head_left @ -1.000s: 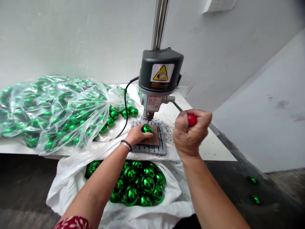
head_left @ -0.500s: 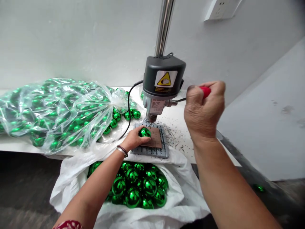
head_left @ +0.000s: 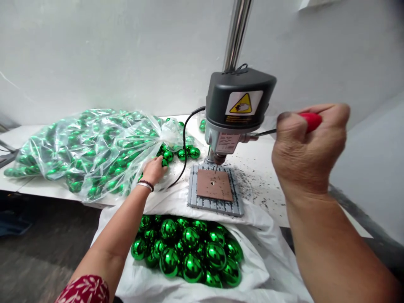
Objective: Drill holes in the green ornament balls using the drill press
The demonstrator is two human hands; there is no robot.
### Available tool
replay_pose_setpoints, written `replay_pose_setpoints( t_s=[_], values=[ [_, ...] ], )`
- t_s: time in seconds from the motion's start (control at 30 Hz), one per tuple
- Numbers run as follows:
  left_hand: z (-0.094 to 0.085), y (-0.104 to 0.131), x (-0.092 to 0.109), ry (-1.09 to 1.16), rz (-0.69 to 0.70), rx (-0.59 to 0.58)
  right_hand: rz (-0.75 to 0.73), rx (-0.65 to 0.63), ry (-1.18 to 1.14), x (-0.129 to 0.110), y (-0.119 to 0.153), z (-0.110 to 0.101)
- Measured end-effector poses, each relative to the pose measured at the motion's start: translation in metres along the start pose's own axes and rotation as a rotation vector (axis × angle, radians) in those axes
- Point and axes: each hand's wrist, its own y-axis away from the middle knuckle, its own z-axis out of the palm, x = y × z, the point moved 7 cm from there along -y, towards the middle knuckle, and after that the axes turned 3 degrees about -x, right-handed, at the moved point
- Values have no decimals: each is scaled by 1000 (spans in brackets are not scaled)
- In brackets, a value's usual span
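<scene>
My right hand is wrapped round the red knob of the feed lever on a small bench drill press. At the mouth of a clear plastic bag, my left hand has thumb and fingertips closed on a shiny green Christmas ball; its palm side is hidden. Under the drill chuck lies a brown square board with a small hole, on the grey slotted base. No ball sits on that board.
A white cloth sack full of green balls hangs at the table's front edge. Dark shavings are scattered on the white table right of the base. A black cable loops between bag and drill.
My left hand has left the drill base, where it held a green ball, and moved left to balls by the clear bag. My right hand stays on the lever. The view has shifted left.
</scene>
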Motion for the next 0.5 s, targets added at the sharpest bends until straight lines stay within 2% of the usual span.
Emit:
replay_pose_setpoints(
  t_s=[0.07, 0.13, 0.2, 0.27, 0.33, 0.37, 0.43, 0.5],
  values=[
    [13, -7, -2, -22, -23, -89, -10, -13, -11, -1, 3, -1],
    [21, -10, -3, -34, -48, -124, -49, -27, -25, -4, 6, -1],
    [21, -8, -1, -12, -20, -96, -90, -38, -40, -7, 10, -2],
    [15, -1, 5, 112, 42, -34, -107, -38, -47, -8, 13, -2],
    [8, 10, 11, 431, 91, -18, -106, -34, -54, -7, 14, -2],
    [8, 17, 14, 668, 96, -52, -104, -34, -60, -7, 14, -2],
    [15, 32, 24, 1223, 60, -178, -98, -31, -78, -7, 14, -2],
    [26, 47, 40, 1637, 15, -367, -84, -37, -100, -6, 14, -1]
  ],
)
